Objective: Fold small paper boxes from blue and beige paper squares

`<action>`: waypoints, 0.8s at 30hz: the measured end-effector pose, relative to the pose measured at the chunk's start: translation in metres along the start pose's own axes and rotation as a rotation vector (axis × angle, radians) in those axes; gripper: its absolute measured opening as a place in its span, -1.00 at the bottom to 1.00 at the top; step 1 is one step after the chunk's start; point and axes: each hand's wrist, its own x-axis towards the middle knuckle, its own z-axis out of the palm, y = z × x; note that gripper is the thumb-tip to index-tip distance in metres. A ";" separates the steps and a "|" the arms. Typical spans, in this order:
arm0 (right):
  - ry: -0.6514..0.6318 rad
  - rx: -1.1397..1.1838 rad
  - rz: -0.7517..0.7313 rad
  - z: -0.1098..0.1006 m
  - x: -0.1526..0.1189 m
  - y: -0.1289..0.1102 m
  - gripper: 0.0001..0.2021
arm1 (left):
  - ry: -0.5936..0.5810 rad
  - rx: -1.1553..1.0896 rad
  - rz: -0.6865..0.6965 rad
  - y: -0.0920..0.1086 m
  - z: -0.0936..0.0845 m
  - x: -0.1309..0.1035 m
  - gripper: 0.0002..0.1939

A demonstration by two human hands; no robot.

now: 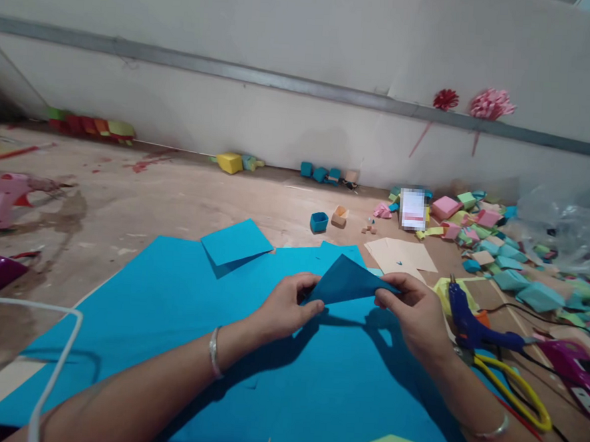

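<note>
A folded blue paper (348, 282) with a pointed top is held up between my two hands, above a large blue sheet (168, 333). My left hand (290, 306) pinches its lower left corner between thumb and fingers. At its right corner, my right hand (412, 311) grips the paper with thumb and forefinger. Both hands cast shadows on the large sheet. Another folded blue paper (236, 244) lies on the sheet's far edge, to the left of my hands.
On the right are a blue glue gun (478, 325), yellow-handled scissors (515, 388), cables and many small paper boxes (540, 296). A pink glue gun (1, 196) lies far left. A white cable (61, 360) curves at lower left. Small blue box (319, 222) stands ahead.
</note>
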 end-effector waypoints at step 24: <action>-0.674 -0.472 -0.061 -0.003 -0.003 -0.007 -0.78 | -0.084 -0.067 -0.163 -0.002 0.003 0.000 -0.78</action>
